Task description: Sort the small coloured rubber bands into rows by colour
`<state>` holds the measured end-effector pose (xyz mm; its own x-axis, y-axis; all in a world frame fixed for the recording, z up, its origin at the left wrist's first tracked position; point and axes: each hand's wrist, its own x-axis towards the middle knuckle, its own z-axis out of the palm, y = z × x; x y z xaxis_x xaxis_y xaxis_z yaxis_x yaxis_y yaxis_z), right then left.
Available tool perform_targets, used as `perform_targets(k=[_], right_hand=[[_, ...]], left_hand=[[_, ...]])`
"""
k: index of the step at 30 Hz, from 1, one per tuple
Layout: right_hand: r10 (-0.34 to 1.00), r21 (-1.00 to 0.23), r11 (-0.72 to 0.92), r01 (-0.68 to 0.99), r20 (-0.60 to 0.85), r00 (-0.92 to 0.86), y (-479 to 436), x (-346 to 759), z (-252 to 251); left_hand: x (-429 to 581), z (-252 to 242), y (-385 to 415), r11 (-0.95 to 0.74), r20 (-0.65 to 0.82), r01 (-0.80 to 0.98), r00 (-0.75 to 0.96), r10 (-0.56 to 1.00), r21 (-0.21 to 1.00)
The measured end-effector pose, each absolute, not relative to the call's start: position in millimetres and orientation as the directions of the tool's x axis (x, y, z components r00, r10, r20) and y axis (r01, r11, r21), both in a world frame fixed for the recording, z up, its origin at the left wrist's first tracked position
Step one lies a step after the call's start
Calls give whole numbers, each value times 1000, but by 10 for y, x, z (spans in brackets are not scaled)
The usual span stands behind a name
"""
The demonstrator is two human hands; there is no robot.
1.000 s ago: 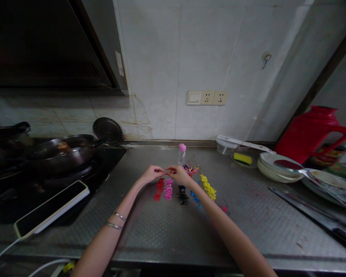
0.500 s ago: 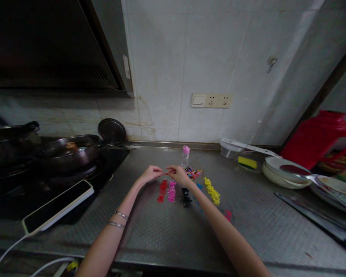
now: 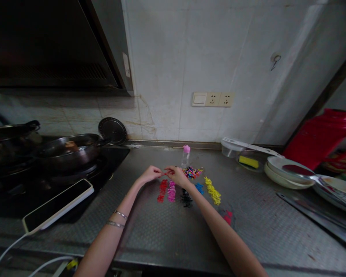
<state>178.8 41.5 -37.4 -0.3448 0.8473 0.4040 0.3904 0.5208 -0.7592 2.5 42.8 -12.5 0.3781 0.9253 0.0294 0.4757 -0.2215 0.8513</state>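
My left hand (image 3: 151,174) and my right hand (image 3: 175,176) meet over the counter, fingertips pinched. Between them is a bit of red that looks like a small rubber band (image 3: 163,174). Just below lie a row of red bands (image 3: 162,191) and a row of pink bands (image 3: 171,191). Black bands (image 3: 186,198) are partly covered by my right forearm. Beyond that arm are blue bands (image 3: 199,188) and yellow bands (image 3: 212,191). A mixed-colour heap (image 3: 192,172) sits behind my right hand, beside a clear bottle with a pink cap (image 3: 186,149).
On the left, a phone (image 3: 59,204) with a cable lies by the stove, where a pan (image 3: 72,154) stands. To the right are a yellow sponge (image 3: 248,162), stacked bowls (image 3: 288,177), a long knife-like tool (image 3: 311,215) and a red jug (image 3: 320,138). A reddish-pink clump (image 3: 227,217) lies near my right forearm.
My right forearm has shifted slightly left and down, showing more of the blue bands. Both hands keep their pinch at nearly the same spot. The view has turned very slightly.
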Motion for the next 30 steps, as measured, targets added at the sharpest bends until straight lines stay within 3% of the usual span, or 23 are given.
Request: perform_targets(k=[16, 30], right_hand=[[852, -707, 523, 476, 415, -319, 418, 1867, -461], [797, -588, 604, 538, 440, -414, 243, 1900, -183]], left_hand=[[32, -262, 472, -271, -2, 479, 495, 869, 835], [-113, -257, 570, -219, 36, 531, 333, 942, 818]])
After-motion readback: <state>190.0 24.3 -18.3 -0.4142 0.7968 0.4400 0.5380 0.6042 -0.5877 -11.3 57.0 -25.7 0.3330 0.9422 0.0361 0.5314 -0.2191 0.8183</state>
